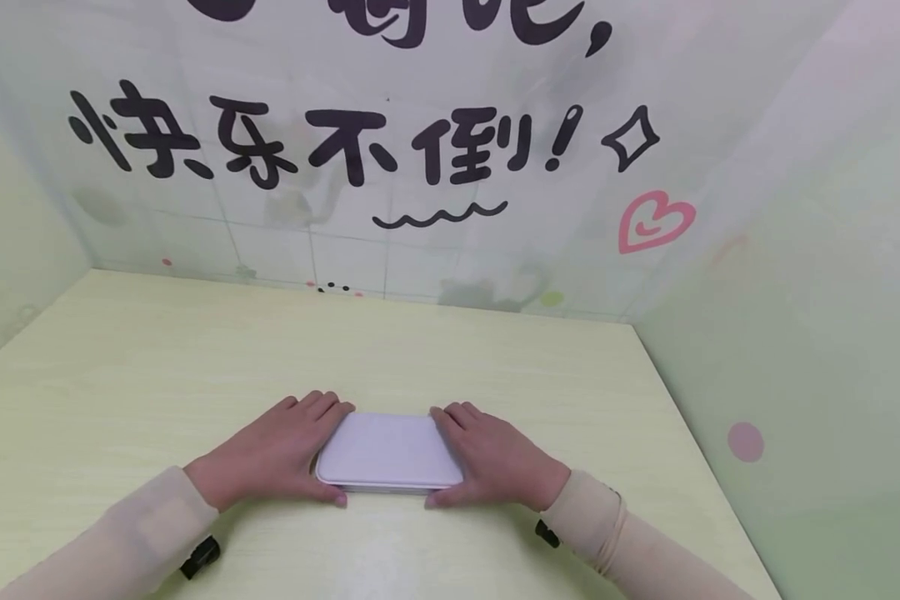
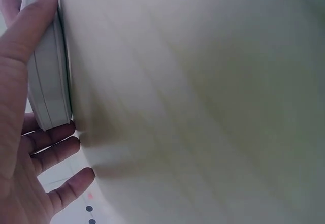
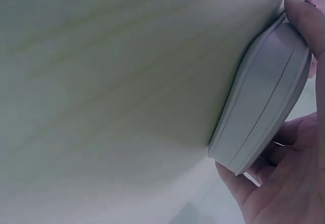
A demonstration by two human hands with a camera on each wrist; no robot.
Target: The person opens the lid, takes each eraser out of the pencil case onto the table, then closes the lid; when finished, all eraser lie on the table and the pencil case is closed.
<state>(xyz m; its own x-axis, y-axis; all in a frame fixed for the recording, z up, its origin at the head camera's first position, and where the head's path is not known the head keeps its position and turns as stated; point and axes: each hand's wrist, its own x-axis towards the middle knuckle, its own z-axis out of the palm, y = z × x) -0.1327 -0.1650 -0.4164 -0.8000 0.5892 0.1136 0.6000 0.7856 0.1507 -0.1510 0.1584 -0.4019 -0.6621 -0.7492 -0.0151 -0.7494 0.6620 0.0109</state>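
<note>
A flat white case [image 1: 388, 450] with rounded corners lies on the table in front of me. My left hand [image 1: 281, 454] holds its left end, thumb on the near edge and fingers around the far corner. At the opposite end my right hand [image 1: 498, 458] grips it the same way. In the left wrist view, the thumb lies against the side of the case [image 2: 50, 84], and some of the fingers are spread past its far corner. A thin seam runs along the side of the case [image 3: 261, 102] in the right wrist view. Its underside is hidden.
The pale wood-grain table [image 1: 217, 350] ends at a printed back wall [image 1: 307, 242] with large black characters. A pale green side panel [image 1: 810, 400] stands along the right edge. Black devices [image 1: 200, 557] show under both sleeve cuffs.
</note>
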